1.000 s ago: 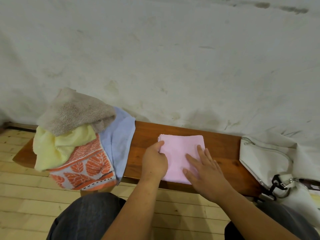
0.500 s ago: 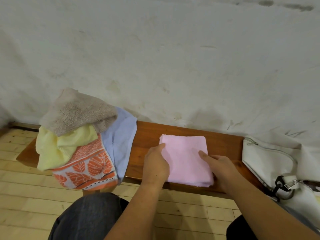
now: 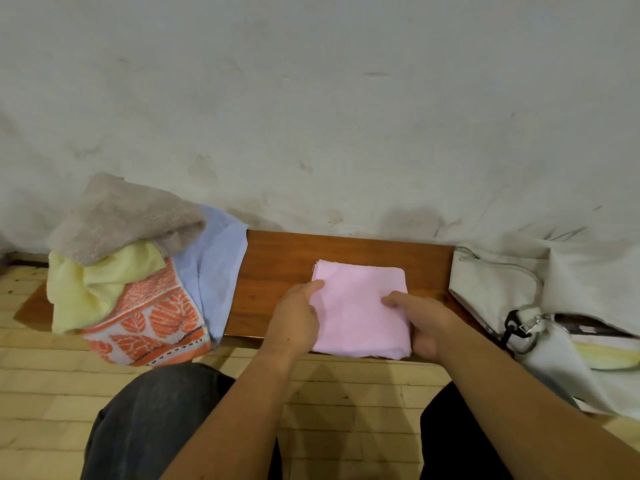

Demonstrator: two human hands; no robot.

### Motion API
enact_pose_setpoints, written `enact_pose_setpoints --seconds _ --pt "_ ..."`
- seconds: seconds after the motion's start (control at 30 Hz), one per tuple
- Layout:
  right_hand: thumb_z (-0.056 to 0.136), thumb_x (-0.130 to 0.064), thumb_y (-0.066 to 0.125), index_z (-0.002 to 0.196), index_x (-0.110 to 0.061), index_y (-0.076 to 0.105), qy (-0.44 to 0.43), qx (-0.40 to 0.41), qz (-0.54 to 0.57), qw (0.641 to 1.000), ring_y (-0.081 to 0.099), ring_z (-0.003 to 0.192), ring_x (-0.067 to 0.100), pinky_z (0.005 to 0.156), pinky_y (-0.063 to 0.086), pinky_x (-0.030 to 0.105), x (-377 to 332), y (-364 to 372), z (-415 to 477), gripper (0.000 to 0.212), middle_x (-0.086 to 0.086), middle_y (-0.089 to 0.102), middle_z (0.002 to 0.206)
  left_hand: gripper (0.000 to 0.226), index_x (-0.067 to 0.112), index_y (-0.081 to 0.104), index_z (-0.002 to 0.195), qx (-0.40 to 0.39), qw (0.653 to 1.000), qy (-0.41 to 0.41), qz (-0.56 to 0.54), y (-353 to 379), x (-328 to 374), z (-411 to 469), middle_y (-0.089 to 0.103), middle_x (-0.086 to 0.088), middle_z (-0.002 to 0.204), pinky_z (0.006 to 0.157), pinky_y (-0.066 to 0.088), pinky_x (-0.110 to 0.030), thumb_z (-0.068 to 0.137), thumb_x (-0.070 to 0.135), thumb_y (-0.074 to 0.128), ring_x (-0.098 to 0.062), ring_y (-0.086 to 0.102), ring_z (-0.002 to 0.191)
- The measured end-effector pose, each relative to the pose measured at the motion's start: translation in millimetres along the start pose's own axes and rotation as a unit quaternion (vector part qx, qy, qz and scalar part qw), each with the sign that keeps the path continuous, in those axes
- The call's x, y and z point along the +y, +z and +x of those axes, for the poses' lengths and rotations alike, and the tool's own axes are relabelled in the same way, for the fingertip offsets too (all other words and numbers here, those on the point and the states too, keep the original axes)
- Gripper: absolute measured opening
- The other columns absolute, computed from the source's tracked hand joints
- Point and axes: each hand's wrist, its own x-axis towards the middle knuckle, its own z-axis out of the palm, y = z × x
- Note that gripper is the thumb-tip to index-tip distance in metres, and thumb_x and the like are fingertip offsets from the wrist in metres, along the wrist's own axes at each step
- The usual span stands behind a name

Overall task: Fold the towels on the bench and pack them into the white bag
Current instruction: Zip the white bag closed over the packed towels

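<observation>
A folded pink towel lies square on the brown wooden bench. My left hand grips its left edge, thumb on top. My right hand grips its right edge, thumb on top and fingers curled under. At the bench's left end sits a heap of unfolded towels: a beige one on top, a yellow one, an orange leaf-patterned one and a light blue one. The white bag lies at the right end, its mouth open with something pale yellow inside.
A stained white wall rises right behind the bench. Pale wooden floorboards lie below, and my knees are close to the bench's front edge. A black clip and strap lie on the bag.
My right hand slid from lying flat on the pink towel to gripping its right edge. My left hand kept its hold on the left edge. The view shifted slightly left.
</observation>
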Motion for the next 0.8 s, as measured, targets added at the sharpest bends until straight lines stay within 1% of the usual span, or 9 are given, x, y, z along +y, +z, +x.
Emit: enact_pose_setpoints --seconds 0.1,0.3,0.37,0.43,0.5,0.57,0.63,0.7,0.8 --pt "0.086 -0.012 0.076 0.121 -0.004 0.063 0.024 -0.021 0.047 0.998 0.07 0.102 0.041 0.084 0.059 0.057 4 -10 -6 0.037 0.02 0.073 0.112 0.048 0.029 0.05 0.145 -0.01 1.0 0.022 0.01 9 7 -8 0.047 0.004 0.149 0.105 0.043 -0.027 0.103 0.005 0.045 -0.018 0.048 0.129" --pt "0.089 -0.016 0.071 0.124 -0.005 0.064 -0.026 -0.077 0.092 0.992 0.07 0.106 0.04 0.081 0.06 0.054 0 -33 -29 0.037 0.021 0.074 0.113 0.049 0.029 0.051 0.144 -0.051 0.996 0.066 -0.008 25 25 -20 0.05 0.005 0.146 0.101 0.042 -0.023 0.1 0.007 0.051 -0.014 0.051 0.125" --pt "0.09 -0.014 0.071 0.123 -0.003 0.065 -0.048 -0.085 0.095 0.991 0.07 0.107 0.038 0.084 0.06 0.052 -4 -45 -40 0.035 0.02 0.075 0.111 0.052 0.032 0.047 0.146 -0.059 0.996 0.055 -0.034 31 34 -21 0.051 0.01 0.146 0.099 0.045 -0.023 0.1 0.01 0.055 -0.009 0.053 0.121" --pt "0.09 -0.014 0.071 0.123 -0.003 0.065 -0.06 -0.089 0.099 0.989 0.071 0.105 0.036 0.086 0.059 0.05 -9 -60 -52 0.035 0.019 0.075 0.109 0.052 0.036 0.043 0.149 -0.059 0.99 0.004 -0.125 34 51 -24 0.05 0.012 0.146 0.103 0.047 -0.027 0.102 0.018 0.056 -0.007 0.054 0.12" --pt "0.091 -0.013 0.07 0.121 -0.002 0.065 -0.072 -0.093 0.103 0.988 0.074 0.098 0.034 0.082 0.06 0.046 -15 -78 -66 0.033 0.018 0.076 0.106 0.047 0.038 0.039 0.149 -0.079 0.955 -0.062 -0.28 37 74 -27 0.051 0.006 0.146 0.108 0.047 -0.034 0.104 0.031 0.052 -0.011 0.057 0.122" --pt "0.091 -0.013 0.069 0.118 -0.003 0.066 -0.082 -0.104 0.113 0.985 0.076 0.086 0.03 0.074 0.06 0.041 -21 -96 -81 0.029 0.017 0.077 0.1 0.054 0.034 0.036 0.151 -0.138 0.892 -0.116 -0.415 41 98 -31 0.053 -0.001 0.147 0.113 0.043 -0.04 0.101 0.047 0.051 -0.017 0.056 0.127" --pt "0.09 -0.016 0.068 0.118 -0.004 0.067 -0.091 -0.11 0.129 0.981 0.075 0.084 0.03 0.071 0.06 0.039 -25 -117 -94 0.03 0.016 0.077 0.101 0.058 0.032 0.045 0.147 -0.221 0.858 -0.12 -0.447 47 121 -39 0.061 0.0 0.14 0.112 0.044 -0.046 0.096 0.06 0.048 -0.019 0.06 0.126" --pt "0.089 -0.016 0.067 0.121 -0.004 0.067 -0.102 -0.118 0.15 0.976 0.073 0.092 0.033 0.074 0.059 0.042 -25 -139 -104 0.035 0.018 0.075 0.109 0.051 0.033 0.054 0.139 -0.278 0.842 -0.111 -0.449 56 146 -48 0.067 0.002 0.132 0.106 0.049 -0.05 0.096 0.061 0.048 -0.021 0.064 0.121" --pt "0.085 -0.017 0.067 0.12 -0.005 0.068 -0.112 -0.113 0.176 0.971 0.072 0.096 0.037 0.077 0.058 0.046 -20 -177 -112 0.038 0.02 0.074 0.112 0.04 0.028 0.053 0.139 -0.25 0.85 -0.09 -0.455 69 178 -53 0.07 -0.002 0.126 0.098 0.054 -0.052 0.1 0.037 0.058 -0.024 0.069 0.114"
